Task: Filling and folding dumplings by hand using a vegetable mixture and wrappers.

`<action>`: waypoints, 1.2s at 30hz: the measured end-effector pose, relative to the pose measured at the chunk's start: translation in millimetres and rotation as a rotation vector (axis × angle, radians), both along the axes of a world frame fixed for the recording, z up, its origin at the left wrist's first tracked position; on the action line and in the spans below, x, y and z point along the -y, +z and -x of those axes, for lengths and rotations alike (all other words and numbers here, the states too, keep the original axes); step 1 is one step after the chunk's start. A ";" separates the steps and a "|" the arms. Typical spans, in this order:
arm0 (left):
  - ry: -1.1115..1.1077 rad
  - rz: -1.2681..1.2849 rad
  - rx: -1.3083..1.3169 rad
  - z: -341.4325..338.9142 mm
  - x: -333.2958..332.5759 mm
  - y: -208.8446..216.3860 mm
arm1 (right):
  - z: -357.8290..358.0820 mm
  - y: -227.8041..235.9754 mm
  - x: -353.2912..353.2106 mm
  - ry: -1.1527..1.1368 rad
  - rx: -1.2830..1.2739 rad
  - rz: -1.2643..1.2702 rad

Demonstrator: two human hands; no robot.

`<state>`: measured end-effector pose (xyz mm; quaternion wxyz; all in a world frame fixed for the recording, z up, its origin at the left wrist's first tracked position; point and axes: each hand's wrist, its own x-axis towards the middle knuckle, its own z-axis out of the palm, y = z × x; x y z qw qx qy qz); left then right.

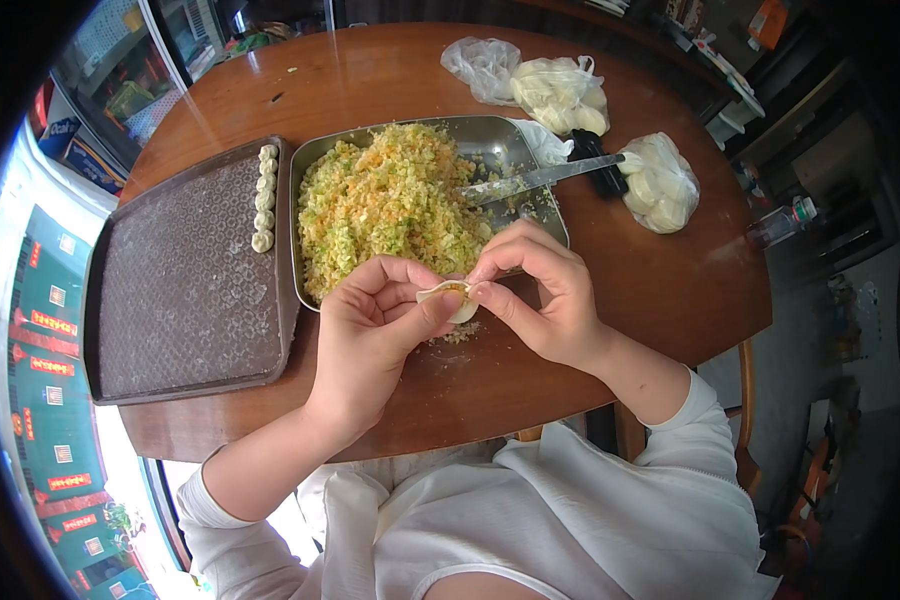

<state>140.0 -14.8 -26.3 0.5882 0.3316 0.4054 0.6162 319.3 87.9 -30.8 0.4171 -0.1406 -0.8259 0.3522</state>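
**Dumpling being pinched between two hands over the table edge**

A half-folded dumpling [450,298] is sitting between both hands, just off the near rim of the steel filling tray [320,150], its long axis running roughly from nine to three o'clock, orange filling showing at the open seam. The left hand [375,330] is cradling it from the nine o'clock side, thumb pressing the wrapper; the right hand [540,295] is closing thumb and forefinger on the seam from three o'clock. Both are clamped on it, equally near.

At twelve o'clock the tray is holding yellow-green filling [390,195], with a flat spatula [535,180] lying across its far corner. At ten o'clock a dark brown tray [180,290] is carrying a short column of finished dumplings [265,200]. Toward one and two o'clock, clear plastic bags of round white wrappers [560,95] are resting on the round wooden table [670,290]
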 end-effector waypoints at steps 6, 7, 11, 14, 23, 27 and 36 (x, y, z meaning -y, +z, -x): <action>0.039 -0.055 -0.056 -2.7 0.4 -2.0 | -0.2 1.9 0.5 -0.001 0.035 -0.040; 0.044 -0.069 -0.071 -2.8 0.4 -2.2 | 0.1 2.1 0.7 -0.002 0.036 -0.049; 0.046 -0.077 -0.069 -3.2 0.2 -2.4 | -0.8 2.1 -0.2 0.006 0.052 -0.068; 0.057 -0.077 -0.098 -2.1 -0.4 -2.9 | -0.6 1.6 0.3 0.006 0.045 -0.052; 0.091 -0.110 -0.150 -1.8 -0.8 -3.0 | 0.4 -0.2 0.0 -0.002 0.012 -0.067; 0.094 -0.116 -0.155 -2.8 1.0 -3.6 | 0.8 0.5 1.0 -0.007 0.011 -0.112; 0.077 -0.096 -0.186 -3.7 -0.5 -3.5 | -0.1 2.9 -2.8 -0.017 0.040 -0.255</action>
